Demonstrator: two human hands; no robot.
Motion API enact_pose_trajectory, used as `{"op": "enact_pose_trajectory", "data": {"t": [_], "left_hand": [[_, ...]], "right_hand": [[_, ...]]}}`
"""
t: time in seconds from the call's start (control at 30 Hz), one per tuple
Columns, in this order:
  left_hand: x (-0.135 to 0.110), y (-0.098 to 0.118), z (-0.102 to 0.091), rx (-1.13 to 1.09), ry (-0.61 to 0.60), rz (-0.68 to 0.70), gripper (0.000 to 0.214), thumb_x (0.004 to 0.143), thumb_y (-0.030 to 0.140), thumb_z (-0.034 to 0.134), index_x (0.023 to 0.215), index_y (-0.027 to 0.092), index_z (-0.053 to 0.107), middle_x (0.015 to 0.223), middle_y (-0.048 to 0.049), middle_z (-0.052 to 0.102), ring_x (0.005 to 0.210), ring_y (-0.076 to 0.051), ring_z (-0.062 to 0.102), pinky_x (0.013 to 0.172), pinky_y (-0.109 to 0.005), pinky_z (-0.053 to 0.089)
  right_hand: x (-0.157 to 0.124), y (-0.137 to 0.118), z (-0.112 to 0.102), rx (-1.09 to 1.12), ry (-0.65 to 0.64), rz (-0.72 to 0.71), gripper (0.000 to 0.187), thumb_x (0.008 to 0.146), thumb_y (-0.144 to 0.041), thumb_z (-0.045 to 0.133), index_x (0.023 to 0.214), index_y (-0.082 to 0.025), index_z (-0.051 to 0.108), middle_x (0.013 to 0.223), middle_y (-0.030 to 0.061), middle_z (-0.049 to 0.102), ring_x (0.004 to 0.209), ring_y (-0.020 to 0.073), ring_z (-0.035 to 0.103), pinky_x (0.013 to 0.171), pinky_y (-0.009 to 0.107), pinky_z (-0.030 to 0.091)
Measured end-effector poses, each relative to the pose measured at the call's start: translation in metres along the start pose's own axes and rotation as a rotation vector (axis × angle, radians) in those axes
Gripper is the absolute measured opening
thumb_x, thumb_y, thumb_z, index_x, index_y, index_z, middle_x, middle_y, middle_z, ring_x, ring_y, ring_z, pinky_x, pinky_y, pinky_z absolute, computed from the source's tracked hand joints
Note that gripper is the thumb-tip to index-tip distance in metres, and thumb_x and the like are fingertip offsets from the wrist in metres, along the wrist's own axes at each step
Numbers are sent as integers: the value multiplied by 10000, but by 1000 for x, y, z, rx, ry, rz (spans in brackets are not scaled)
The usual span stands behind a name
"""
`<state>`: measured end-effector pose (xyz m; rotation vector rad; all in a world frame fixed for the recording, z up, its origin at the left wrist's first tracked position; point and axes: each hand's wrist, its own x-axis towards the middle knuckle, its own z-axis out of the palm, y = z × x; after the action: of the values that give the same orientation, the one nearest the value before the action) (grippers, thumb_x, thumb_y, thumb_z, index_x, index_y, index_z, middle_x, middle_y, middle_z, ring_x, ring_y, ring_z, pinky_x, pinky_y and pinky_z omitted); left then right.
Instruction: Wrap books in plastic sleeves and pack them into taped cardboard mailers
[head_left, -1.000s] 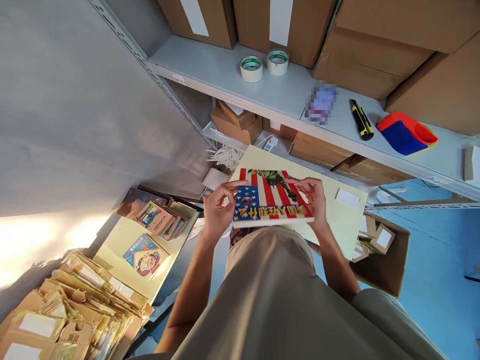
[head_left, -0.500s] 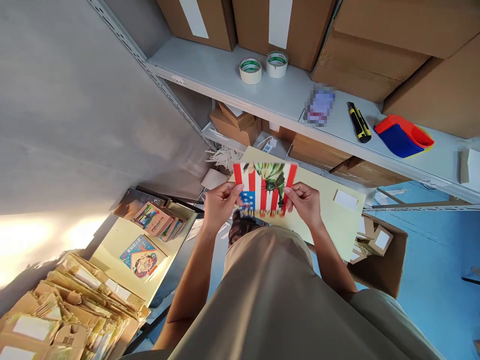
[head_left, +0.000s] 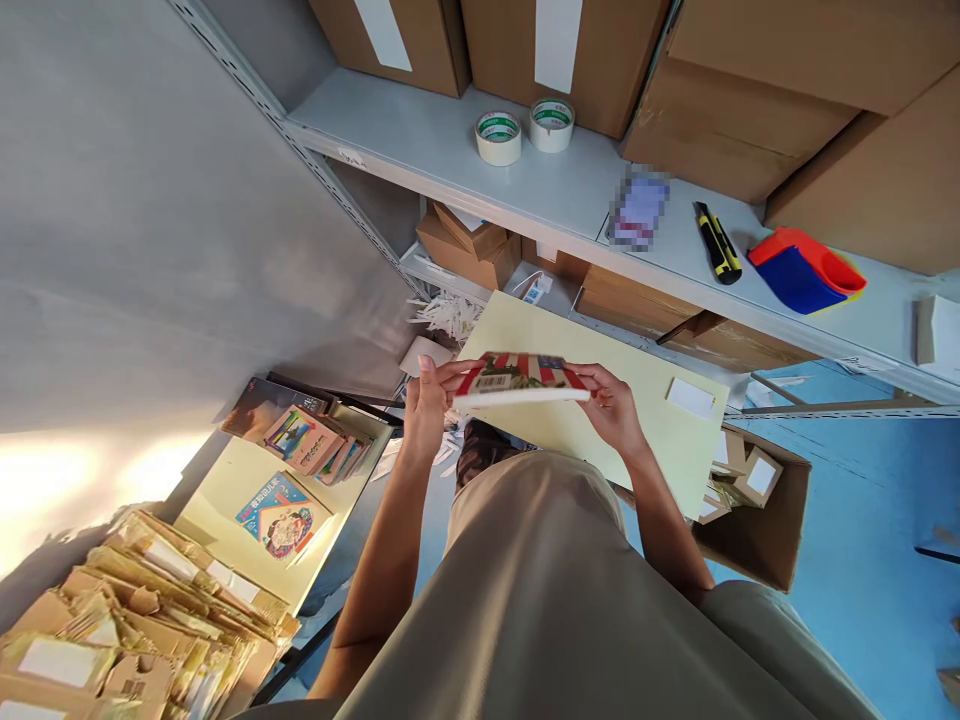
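A thin book (head_left: 520,375) with a red-and-white striped cover lies nearly flat between my hands, its white page edge facing me. My left hand (head_left: 425,408) grips its left end, thumb on top. My right hand (head_left: 613,405) grips its right end. Both hold it over a pale yellow table (head_left: 600,400) in front of my beige-clad body.
A grey shelf (head_left: 450,150) carries two tape rolls (head_left: 498,138), a yellow-black utility knife (head_left: 717,243) and a red-blue scoop (head_left: 806,273) below cardboard boxes. At left, a second yellow table (head_left: 225,480) bears books (head_left: 283,513) and a pile of cardboard mailers (head_left: 135,620). An open carton (head_left: 757,500) stands at right.
The book was turned in my hands: from cover facing me, to upright, to now lying nearly flat with the page edge toward me. Both hands kept their grip.
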<state>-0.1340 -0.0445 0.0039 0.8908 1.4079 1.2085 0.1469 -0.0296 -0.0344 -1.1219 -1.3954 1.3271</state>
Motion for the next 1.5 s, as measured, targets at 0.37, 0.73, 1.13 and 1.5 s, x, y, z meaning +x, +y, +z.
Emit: {"op": "enact_pose_trajectory", "data": {"t": [0.37,0.73,1.13,1.5], "left_hand": [[-5,-33,23,182,27,155,986,924,627,885,1739,212,517,1115,-74,905,895,-245,844,848,-360,707],[-8,-65,40,365,-11,210,809,904,550,924,1624,288,663,1555,-125,755,1362,-349,780,1121,-448,661],[33,-69,-10,60,-4,-18,639,778,653,963,1193,188,823,1106,-136,880,1094,-296,843,1031,-443,673],[121,-188,-26,404,145,-301,243,913,399,800,1051,205,847,1108,-118,881,917,-257,794,889,-376,653]], "right_hand": [[12,15,18,-98,29,27,583,1001,-688,786,1439,-304,816,1530,91,782,1404,319,772,1173,485,666],[8,19,48,93,163,138,591,943,-807,742,1084,-243,846,1010,50,869,998,284,837,884,396,711],[24,43,31,212,145,284,593,863,-807,805,1145,-286,814,1039,47,853,868,242,800,793,386,696],[64,172,85,-314,151,549,645,886,-869,641,747,-239,639,680,-6,651,755,180,584,655,267,485]]}}
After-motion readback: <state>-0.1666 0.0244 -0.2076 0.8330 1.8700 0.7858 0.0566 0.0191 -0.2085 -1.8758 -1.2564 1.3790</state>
